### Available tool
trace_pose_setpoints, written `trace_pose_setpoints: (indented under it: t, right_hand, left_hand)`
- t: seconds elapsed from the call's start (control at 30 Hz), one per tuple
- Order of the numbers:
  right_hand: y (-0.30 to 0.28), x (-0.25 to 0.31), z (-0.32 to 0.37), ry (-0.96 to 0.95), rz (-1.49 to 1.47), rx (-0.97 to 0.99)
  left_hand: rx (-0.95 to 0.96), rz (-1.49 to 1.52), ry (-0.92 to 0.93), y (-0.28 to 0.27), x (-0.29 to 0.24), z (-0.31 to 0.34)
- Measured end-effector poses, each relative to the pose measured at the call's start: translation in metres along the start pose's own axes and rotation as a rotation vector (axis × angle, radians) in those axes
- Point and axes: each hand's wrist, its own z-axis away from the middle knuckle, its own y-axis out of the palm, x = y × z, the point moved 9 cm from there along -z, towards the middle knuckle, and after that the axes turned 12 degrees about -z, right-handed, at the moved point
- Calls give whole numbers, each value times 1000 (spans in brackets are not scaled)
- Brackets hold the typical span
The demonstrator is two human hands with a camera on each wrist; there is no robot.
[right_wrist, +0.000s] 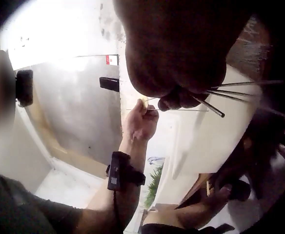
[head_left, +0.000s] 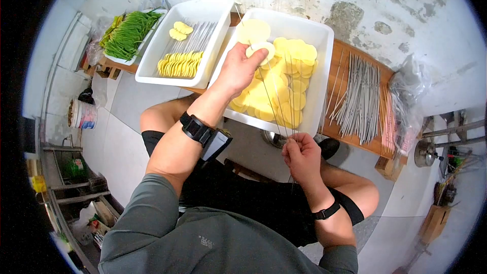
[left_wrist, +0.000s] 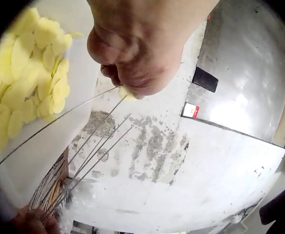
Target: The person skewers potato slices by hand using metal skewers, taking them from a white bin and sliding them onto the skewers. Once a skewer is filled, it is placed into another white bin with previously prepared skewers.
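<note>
In the head view my left hand (head_left: 238, 68) pinches a round yellow potato slice (head_left: 265, 48) between thumb and fingers, over the right white tub (head_left: 327, 45). Another potato slice (head_left: 253, 30) shows just beyond it, where a skewer tip sticks out. Lower down and to the right, my right hand (head_left: 303, 155) grips several thin metal skewers (head_left: 278, 106) near their lower ends, fanned toward the left hand. In the left wrist view only the edge of the pinched slice (left_wrist: 128, 93) shows beneath my fingers. Loose potato slices (head_left: 271, 89) fill much of the tub.
A left white tub (head_left: 143, 73) holds skewers threaded with potato slices (head_left: 180, 64). Leafy greens (head_left: 129, 33) lie in a tray further left. Bare metal skewers (head_left: 357, 99) and a clear plastic bag (head_left: 408, 96) lie on the wooden bench (head_left: 332, 89) at right.
</note>
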Motion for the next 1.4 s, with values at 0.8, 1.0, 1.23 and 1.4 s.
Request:
trace_pose_setpoints:
  t: [0.8,1.0,1.23,1.4]
  right_hand:
    - [-5,-7,-6,-272,276,1]
    - [-1,-9,-6,-280,253,13]
    - [3,-4,-4,-298,229,2]
    - [7,2,-2,-314,257,2]
  left_hand:
    - [-1,318,-259,19,8,17]
    - [-27,364,-273,19,8,19]
    - [-41,372,-276,18,9,18]
    - [-55,353,-279,19,7,19]
